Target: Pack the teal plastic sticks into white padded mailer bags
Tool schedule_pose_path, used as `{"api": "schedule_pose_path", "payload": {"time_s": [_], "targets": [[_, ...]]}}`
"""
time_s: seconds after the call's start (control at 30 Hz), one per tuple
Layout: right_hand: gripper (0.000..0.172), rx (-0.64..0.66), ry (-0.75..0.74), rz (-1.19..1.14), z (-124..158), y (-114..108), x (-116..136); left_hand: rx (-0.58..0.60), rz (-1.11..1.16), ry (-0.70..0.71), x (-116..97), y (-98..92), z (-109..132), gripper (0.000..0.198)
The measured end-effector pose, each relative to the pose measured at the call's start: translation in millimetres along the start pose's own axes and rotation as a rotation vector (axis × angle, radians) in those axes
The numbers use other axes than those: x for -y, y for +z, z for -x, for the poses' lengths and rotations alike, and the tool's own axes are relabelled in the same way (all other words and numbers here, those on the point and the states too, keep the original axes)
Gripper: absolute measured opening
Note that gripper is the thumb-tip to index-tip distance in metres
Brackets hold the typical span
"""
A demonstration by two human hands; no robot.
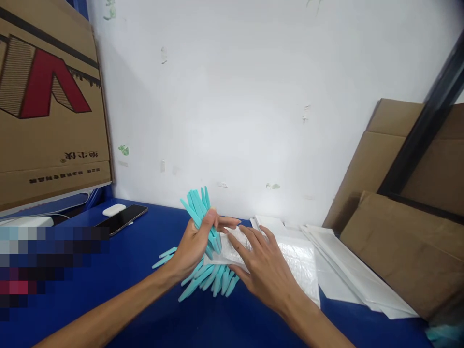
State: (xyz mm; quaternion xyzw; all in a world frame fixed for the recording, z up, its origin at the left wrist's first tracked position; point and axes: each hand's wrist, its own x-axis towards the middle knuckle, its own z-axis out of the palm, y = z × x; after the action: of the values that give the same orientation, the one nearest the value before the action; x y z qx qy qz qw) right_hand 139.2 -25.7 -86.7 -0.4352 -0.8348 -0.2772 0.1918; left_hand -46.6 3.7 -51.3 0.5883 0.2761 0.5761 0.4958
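Observation:
My left hand (197, 241) is closed around a bundle of slim turquoise knife-shaped plastic sticks (197, 205), their tapered ends pointing up and away. The lower ends of the bundle meet the near end of a white bubble-wrap bag (300, 261). Across that end lies my right hand (263, 263), fingers over the top and thumb at the lower edge, gripping the bag. Beneath both hands, more turquoise sticks (210, 278) are fanned out on the blue table (145, 309). Whether any sticks are inside the bag I cannot tell.
White flat bags (348, 270) are stacked at the right, beside brown cardboard (402, 251) leaning there. A phone (123, 218) and a white case (114, 210) lie at the back left. A large carton (54, 145) stands above them. A white wall (232, 106) rises behind the table.

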Motion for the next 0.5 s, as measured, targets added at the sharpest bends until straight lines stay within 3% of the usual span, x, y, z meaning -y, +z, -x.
{"api": "schedule_pose_path", "payload": {"time_s": [0.13, 0.33, 0.5], "targets": [[0.061, 0.013, -0.013, -0.034, -1, -1, 3, 0.003, 0.031, -0.008, 3, 3.8, 4, 0.047], [0.054, -0.086, 0.018, -0.070, 3, -5, 8, -0.230, -0.111, 0.104, 14, -9.7, -8, 0.047], [0.051, -0.143, 0.034, -0.089, 6, -5, 7, -0.346, -0.252, 0.165, 18, -18.3, -15, 0.048]]}}
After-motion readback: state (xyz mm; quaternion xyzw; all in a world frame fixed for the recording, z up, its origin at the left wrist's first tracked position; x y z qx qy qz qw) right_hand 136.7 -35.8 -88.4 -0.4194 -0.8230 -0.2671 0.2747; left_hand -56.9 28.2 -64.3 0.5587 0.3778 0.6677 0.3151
